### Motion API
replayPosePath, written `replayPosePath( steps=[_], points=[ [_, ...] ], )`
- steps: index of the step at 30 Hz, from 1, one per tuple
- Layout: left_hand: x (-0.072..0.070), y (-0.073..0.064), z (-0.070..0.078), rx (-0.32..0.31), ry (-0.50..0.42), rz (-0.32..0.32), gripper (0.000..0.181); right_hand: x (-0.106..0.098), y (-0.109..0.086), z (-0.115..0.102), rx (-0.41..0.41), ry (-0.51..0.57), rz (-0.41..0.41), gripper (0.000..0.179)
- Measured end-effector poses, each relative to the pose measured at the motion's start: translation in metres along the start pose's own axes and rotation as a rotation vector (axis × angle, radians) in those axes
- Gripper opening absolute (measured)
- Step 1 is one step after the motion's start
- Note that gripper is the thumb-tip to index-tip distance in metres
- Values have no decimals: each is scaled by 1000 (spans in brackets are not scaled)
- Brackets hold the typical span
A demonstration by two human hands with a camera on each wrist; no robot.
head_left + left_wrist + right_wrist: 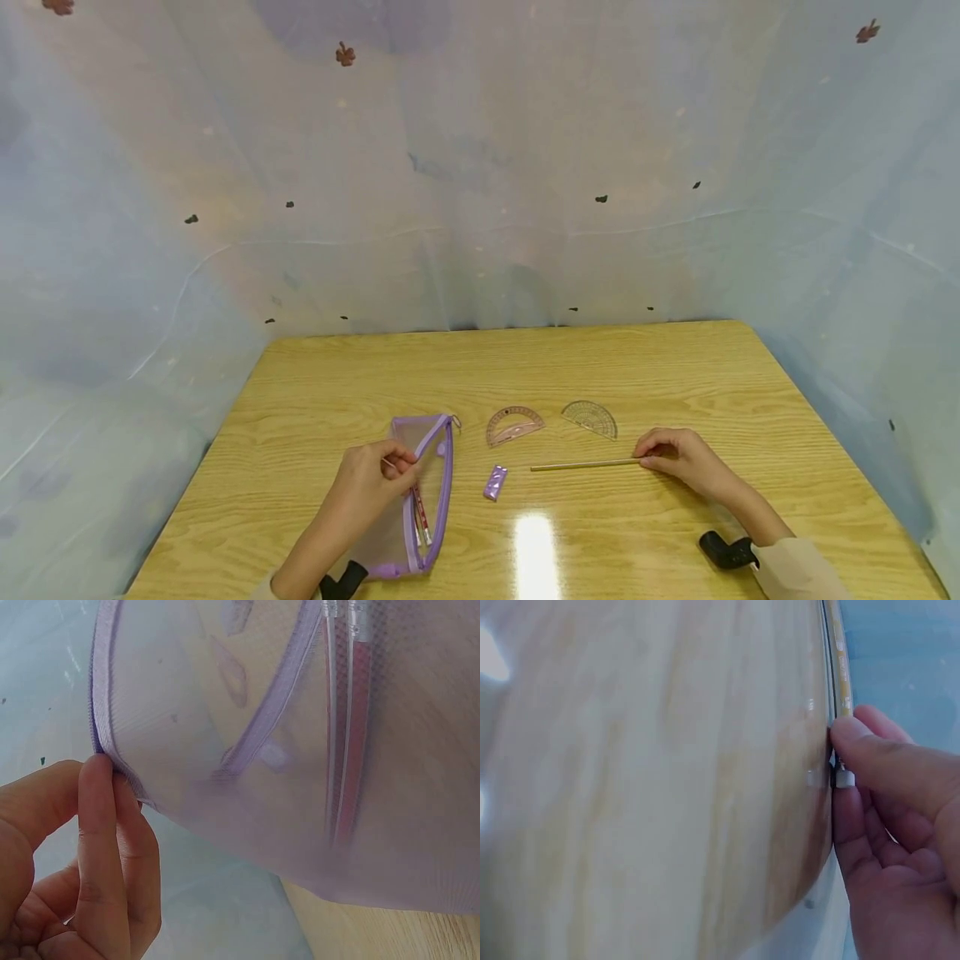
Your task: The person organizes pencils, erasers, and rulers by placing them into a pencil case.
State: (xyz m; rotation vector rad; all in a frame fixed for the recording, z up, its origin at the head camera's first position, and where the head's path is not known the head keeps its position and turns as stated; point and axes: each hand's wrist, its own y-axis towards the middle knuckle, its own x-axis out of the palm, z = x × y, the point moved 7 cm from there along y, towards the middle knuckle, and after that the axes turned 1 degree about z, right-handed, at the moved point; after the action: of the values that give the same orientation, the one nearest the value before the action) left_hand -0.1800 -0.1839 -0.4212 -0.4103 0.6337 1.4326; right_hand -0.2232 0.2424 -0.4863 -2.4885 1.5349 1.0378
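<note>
Left grip (pixel 375 477) pinches the mesh pouch (pixel 381 529) at its edge (pixel 106 682); right grip (pixel 686 460), a pencil (pixel 585 465) near its eraser (pixel 844 778).

Three pencils (pixel 585 464), two protractors (pixel 591 418), one mesh pouch (pixel 375 537), one purple block (pixel 495 482)

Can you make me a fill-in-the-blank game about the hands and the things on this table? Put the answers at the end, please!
1. A long pencil is held by the person's ____.
2. The edge of the mesh pouch is pinched by the person's ____.
3. The number of protractors lying on the table is ____.
4. The small shiny purple thing lies ____ the pouch and the pencil.

Missing words: right hand; left hand; two; between.
</note>
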Motion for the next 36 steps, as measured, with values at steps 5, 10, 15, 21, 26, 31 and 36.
replayPosePath(
  steps=[5, 10, 15, 21, 26, 31, 36],
  points=[
    [-1, 0, -1, -5, -2, -2, 6, 0, 1, 0, 2, -29, 0, 13],
    [-2, 0, -1, 2, -1, 0, 6, 0, 3, -1, 7, -59, -15, 15],
    [-3, -1, -1, 5, 10, 5, 6, 1, 4, -3, 28, -84, -33, 21],
    [-2, 0, -1, 12, 10, 7, 6, 0, 5, -5, 65, -97, -46, 18],
    [-1, 1, -1, 18, -4, 2, 7, -1, 5, -7, 69, -129, -46, 17],
    [0, 1, -1, 14, -4, 4, 8, -1, 7, -10, 60, -139, -57, 17],
    [0, 1, -1, 10, -2, 7, 7, -2, 8, -13, 63, -143, -59, 17]
  ],
)
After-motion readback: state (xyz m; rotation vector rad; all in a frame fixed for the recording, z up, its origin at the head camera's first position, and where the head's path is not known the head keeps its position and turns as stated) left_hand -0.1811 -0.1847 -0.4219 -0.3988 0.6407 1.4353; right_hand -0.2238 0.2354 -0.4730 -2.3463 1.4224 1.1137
